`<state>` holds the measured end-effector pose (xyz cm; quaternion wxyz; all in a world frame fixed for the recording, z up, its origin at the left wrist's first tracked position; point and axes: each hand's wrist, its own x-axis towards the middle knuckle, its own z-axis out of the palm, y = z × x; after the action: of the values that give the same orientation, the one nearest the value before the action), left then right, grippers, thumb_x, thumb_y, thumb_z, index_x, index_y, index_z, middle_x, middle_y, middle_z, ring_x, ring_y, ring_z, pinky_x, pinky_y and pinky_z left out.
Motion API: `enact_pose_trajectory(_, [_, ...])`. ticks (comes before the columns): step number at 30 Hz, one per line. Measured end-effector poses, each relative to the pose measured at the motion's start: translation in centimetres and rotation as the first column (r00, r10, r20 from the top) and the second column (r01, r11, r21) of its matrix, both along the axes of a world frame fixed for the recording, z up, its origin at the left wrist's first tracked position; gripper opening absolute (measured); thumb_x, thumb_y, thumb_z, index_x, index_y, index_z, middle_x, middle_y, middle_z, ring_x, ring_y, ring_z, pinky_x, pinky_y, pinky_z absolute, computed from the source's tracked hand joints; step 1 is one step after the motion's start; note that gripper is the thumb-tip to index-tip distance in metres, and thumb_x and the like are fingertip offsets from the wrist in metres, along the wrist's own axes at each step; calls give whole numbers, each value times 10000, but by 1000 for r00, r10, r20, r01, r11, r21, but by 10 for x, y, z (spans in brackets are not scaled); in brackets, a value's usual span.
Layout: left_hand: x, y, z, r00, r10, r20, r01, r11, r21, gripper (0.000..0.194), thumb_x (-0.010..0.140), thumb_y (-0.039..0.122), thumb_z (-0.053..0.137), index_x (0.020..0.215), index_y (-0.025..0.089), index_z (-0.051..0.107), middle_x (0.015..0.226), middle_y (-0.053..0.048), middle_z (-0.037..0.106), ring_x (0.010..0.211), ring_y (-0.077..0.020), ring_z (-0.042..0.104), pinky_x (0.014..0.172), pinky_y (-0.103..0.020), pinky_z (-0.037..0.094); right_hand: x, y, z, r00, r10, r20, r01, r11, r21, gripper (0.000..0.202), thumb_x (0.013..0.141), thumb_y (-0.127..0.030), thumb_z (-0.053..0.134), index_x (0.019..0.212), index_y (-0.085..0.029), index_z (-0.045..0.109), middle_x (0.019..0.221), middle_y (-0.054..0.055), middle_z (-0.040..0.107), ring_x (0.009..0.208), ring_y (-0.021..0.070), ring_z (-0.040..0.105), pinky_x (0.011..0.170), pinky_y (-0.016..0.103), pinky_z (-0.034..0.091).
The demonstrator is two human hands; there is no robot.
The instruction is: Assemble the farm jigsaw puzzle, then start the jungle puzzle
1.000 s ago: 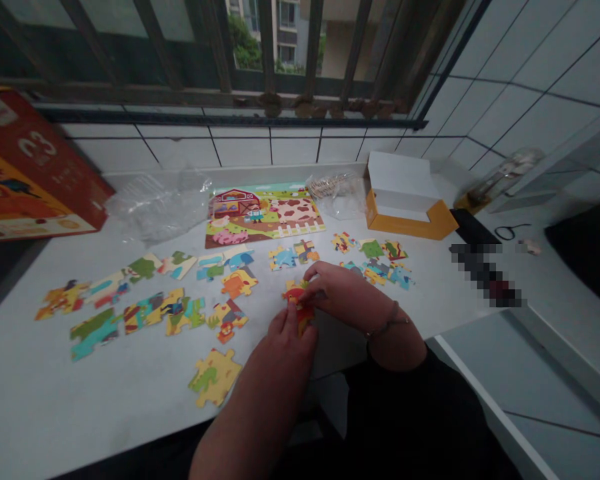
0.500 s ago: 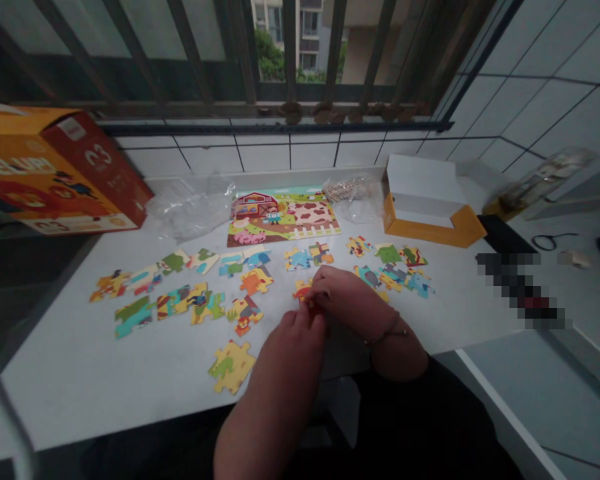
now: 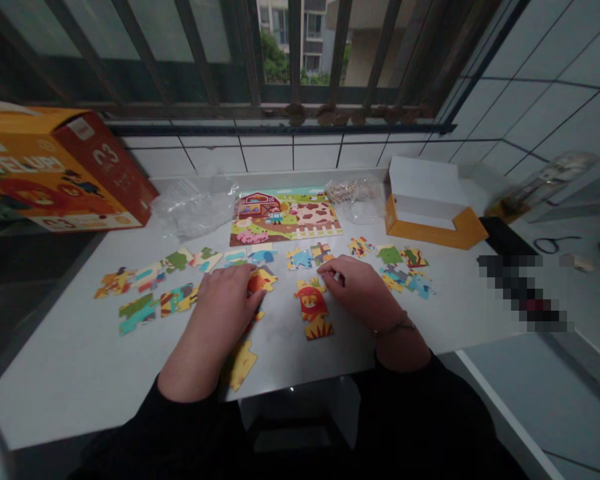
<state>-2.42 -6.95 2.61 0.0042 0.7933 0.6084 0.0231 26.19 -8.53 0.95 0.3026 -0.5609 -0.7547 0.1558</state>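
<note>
My left hand (image 3: 230, 293) rests over the puzzle pieces left of centre, its thumb and fingers apart around an orange animal piece (image 3: 261, 279). Right of centre, my right hand (image 3: 345, 280) has its fingers curled and pressed together beside the lion pieces; whatever is between the fingertips is too small to make out. The red-maned lion piece (image 3: 311, 301) lies joined above a yellow and orange piece (image 3: 319, 328). A yellow piece (image 3: 241, 365) lies near the front edge, partly behind my left wrist. Blue and yellow pieces (image 3: 300, 259) lie just above the lion.
A farm picture (image 3: 287, 217) lies at the back between a clear plastic bag (image 3: 195, 203) and a bag of small items (image 3: 357, 200). An orange and white open box (image 3: 430, 230) stands back right, a large orange box (image 3: 80, 173) back left. More pieces (image 3: 390, 255) lie on the right.
My hands have parted: the left moved left to the orange animal piece, the right slightly right. The lion pieces between them are now uncovered.
</note>
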Motion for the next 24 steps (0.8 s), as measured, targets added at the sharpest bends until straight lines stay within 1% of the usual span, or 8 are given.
enact_pose_trajectory(3, [-4,3,-4,993,-40,109,42,999,-17,471,987,291,721,1422,118,667,1367,-218,744,1268,-427,690,1144,-580,525,0,0,2,1000,-18,-18,18,1000,14,160,1024,-163,653,1053,-205,805,1085,88,819,1048,241,745,985,367,543])
enact_pose_trajectory(6, [-7,4,-7,966,-103,236,106,994,0,489,947,224,742,1422,144,652,1401,-200,712,1305,-417,661,1163,-583,521,-6,-2,5,998,-6,-57,6,1000,7,151,1016,-164,666,1066,-206,802,1098,87,816,1063,239,746,1001,368,552])
enact_pose_trajectory(10, [-4,1,-11,867,-332,371,327,942,77,512,944,111,668,1442,219,621,1425,-136,686,1345,-324,641,1182,-501,532,-19,-6,7,987,17,-162,-22,999,-32,276,1018,-259,723,1285,-200,760,1269,103,808,1051,226,758,1038,382,566])
enact_pose_trajectory(13, [4,-2,-14,794,-450,408,442,889,121,470,985,106,626,1431,252,622,1410,-105,703,1331,-282,650,1177,-482,544,-32,-9,6,975,39,-220,-63,993,-104,407,999,-303,770,1394,-218,718,1333,94,807,1064,224,774,1058,387,569])
enact_pose_trajectory(16, [10,-4,-11,746,-505,434,485,859,166,422,1036,136,604,1441,253,621,1380,-97,721,1302,-267,667,1151,-475,569,-43,-10,7,978,83,-193,-116,980,-165,313,973,-250,785,1285,-248,765,1252,57,835,1146,235,771,1061,369,553])
enact_pose_trajectory(18, [13,-7,-4,737,-520,432,490,851,188,426,1054,135,584,1463,251,614,1377,-102,719,1295,-264,673,1149,-477,575,-44,-9,10,979,85,-187,-123,972,-199,210,975,-231,772,1181,-261,786,1157,31,845,1102,221,774,1003,342,553])
enact_pose_trajectory(21, [18,-18,6,759,-508,407,462,861,213,375,1070,136,554,1422,228,644,1391,-125,710,1315,-283,672,1151,-498,581,-32,-7,14,966,-33,-258,-43,958,-285,108,986,-267,758,1090,-240,766,985,9,821,914,185,763,852,301,553])
enact_pose_trajectory(24, [28,-34,2,766,-510,392,493,857,152,292,1065,202,633,1351,220,689,1383,-125,731,1284,-306,698,1113,-515,615,-3,-6,16,927,-159,-340,7,913,-408,193,973,-289,750,1142,-205,712,854,-17,746,771,163,713,712,278,525])
